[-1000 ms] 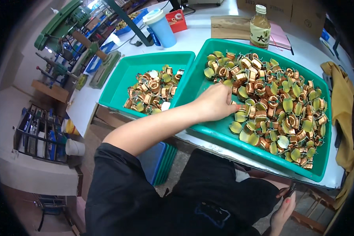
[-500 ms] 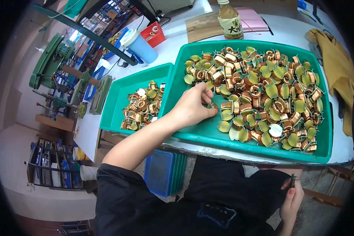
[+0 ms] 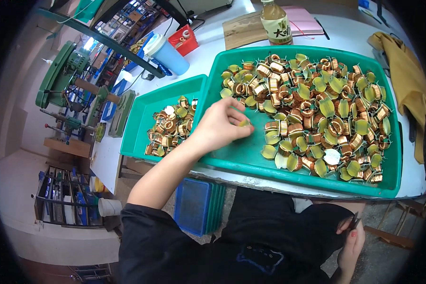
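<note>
My left hand [image 3: 218, 125] is over the left part of a large green tray [image 3: 296, 180]. Its thumb and fingers pinch a copper-wound coil [image 3: 244, 123], of which mostly a yellow-green base shows. Many more copper coils [image 3: 307, 109] with yellow-green bases and wire leads lie heaped in this tray, some on their sides. Low at the right, beside my leg, my right hand [image 3: 351, 248] is closed on a small dark metal tool [image 3: 354, 221] with a narrow tip; its exact kind is hard to make out.
A smaller green tray [image 3: 144, 111] with coils adjoins the large one on the left. Behind stand a blue cup [image 3: 168, 56], a red box [image 3: 183, 41] and a bottle [image 3: 276, 26]. A mustard cloth [image 3: 404, 80] lies at right. Blue and green crates [image 3: 192, 206] sit below the table.
My left hand has drawn slightly left and back from the heap with the pinched coil. The right hand has shifted little, the tool now tilted differently.
</note>
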